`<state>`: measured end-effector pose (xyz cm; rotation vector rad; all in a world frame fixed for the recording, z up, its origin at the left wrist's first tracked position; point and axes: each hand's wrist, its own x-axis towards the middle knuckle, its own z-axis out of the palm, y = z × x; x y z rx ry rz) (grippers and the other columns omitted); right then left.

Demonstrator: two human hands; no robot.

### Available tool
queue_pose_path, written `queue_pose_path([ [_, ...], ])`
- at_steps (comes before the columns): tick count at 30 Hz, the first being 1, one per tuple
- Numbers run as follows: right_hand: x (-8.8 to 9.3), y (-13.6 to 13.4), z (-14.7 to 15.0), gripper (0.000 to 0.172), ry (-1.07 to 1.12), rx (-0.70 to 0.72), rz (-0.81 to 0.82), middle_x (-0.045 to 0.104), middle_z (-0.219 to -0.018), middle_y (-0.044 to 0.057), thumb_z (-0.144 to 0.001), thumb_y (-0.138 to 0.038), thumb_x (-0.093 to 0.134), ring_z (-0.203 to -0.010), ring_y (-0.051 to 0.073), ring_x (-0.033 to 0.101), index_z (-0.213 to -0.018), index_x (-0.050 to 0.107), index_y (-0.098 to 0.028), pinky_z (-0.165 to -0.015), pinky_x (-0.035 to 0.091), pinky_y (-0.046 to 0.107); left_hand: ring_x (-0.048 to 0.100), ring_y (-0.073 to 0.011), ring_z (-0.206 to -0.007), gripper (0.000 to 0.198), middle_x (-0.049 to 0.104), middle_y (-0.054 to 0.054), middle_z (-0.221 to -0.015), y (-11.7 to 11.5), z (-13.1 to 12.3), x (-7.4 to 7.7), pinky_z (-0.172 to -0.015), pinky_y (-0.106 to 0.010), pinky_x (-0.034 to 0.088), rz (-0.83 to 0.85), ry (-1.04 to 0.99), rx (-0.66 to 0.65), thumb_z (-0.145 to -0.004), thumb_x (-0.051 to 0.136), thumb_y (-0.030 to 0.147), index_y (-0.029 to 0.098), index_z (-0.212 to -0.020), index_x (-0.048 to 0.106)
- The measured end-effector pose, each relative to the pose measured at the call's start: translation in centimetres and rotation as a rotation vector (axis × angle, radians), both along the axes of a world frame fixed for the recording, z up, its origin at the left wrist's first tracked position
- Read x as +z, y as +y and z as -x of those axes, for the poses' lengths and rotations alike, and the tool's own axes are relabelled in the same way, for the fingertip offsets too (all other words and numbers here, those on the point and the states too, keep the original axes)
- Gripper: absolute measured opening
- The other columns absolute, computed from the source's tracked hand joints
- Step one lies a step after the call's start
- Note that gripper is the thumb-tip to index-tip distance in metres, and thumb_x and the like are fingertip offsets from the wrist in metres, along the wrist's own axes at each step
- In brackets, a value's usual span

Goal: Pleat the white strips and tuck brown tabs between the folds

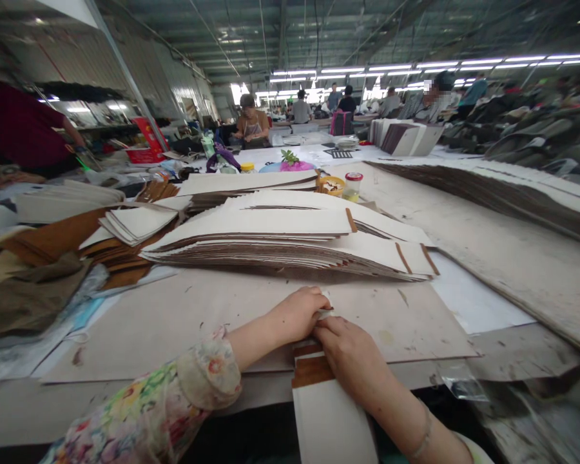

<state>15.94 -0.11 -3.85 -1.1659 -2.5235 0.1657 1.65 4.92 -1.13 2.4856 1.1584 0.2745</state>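
At the near edge of the table a narrow stack of white pieces [331, 419] hangs partly over the edge toward the person, its far end showing stepped brown edges [312, 372]. The right hand [350, 354], with a thin bracelet [423, 439] on the wrist, lies flat on top of this stack, palm down. Its fingers are nearly straight and held close together, pointing away and to the left over the brown edges. The left hand [297, 316], coming out of a floral sleeve [174, 403], sits just beyond it and touches it. Its fingers [319, 303] are curled in tight, with the tips down at the far end of the stack, where a sliver of white shows. The thumb is hidden, so I cannot tell whether it pinches the top piece or only presses on it. Both hands rest over a large cardboard sheet [174, 316] that covers the table. Beyond that lies a wide fanned pile [290, 248] of the same white, brown-edged pieces, with a smaller white stack [138, 222] and loose brown pieces [53, 240] to its left. Farther back stand a yellow bowl [332, 185] and a red-lidded jar [353, 185] side by side. A long overlapping row of pieces [512, 193] runs along the right. Other people [252, 122] work at tables well behind.
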Motion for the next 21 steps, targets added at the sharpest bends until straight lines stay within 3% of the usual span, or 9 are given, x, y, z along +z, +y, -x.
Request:
queue_pose_path([
  [8, -0.1, -0.1, 0.0, 0.020, 0.048, 0.007, -0.014, 0.059, -0.085, 0.007, -0.075, -0.002, 0.048, -0.081, 0.019, 0.055, -0.084, 0.060, -0.014, -0.072, 0.046, 0.031, 0.050, -0.0174, -0.085, 0.017, 0.057, -0.006, -0.089, -0.7, 0.1, -0.1, -0.080, -0.028, 0.040, -0.086, 0.006, -0.079, -0.082, 0.044, 0.013, 0.015, -0.091, 0.059],
  [13, -0.1, 0.0, -0.5, 0.023, 0.111, -0.036, -0.028, 0.059, -0.081, 0.006, -0.074, -0.002, 0.040, -0.078, 0.020, 0.054, -0.080, 0.058, -0.016, -0.070, 0.046, 0.033, 0.048, -0.0171, -0.083, 0.015, 0.055, -0.004, -0.087, -1.2, 0.1, -0.3, -0.077, -0.028, 0.039, -0.113, 0.053, -0.056, -0.081, 0.043, 0.010, 0.016, -0.083, 0.057],
  [18, -0.6, 1.2, -2.1, 0.026, 0.317, -0.229, -0.027, 0.060, -0.094, 0.009, -0.080, -0.011, 0.034, -0.089, 0.019, 0.055, -0.100, 0.050, -0.016, -0.079, 0.045, 0.036, 0.047, -0.0177, -0.085, 0.020, 0.054, -0.004, -0.090, -1.4, 0.1, -0.5, -0.077, -0.028, 0.039, -0.162, 0.109, -0.020, -0.080, 0.041, 0.006, 0.016, -0.086, 0.057],
  [21, -1.2, 2.0, -2.7, 0.032, 0.342, -0.251, -0.025, 0.060, -0.101, 0.011, -0.083, -0.015, 0.033, -0.093, 0.020, 0.055, -0.113, 0.044, -0.015, -0.082, 0.046, 0.038, 0.046, -0.0179, -0.083, 0.022, 0.054, -0.004, -0.088, -1.4, 0.1, -0.6, -0.076, -0.028, 0.040, -0.188, 0.147, -0.022, -0.082, 0.039, 0.006, 0.017, -0.088, 0.057],
])
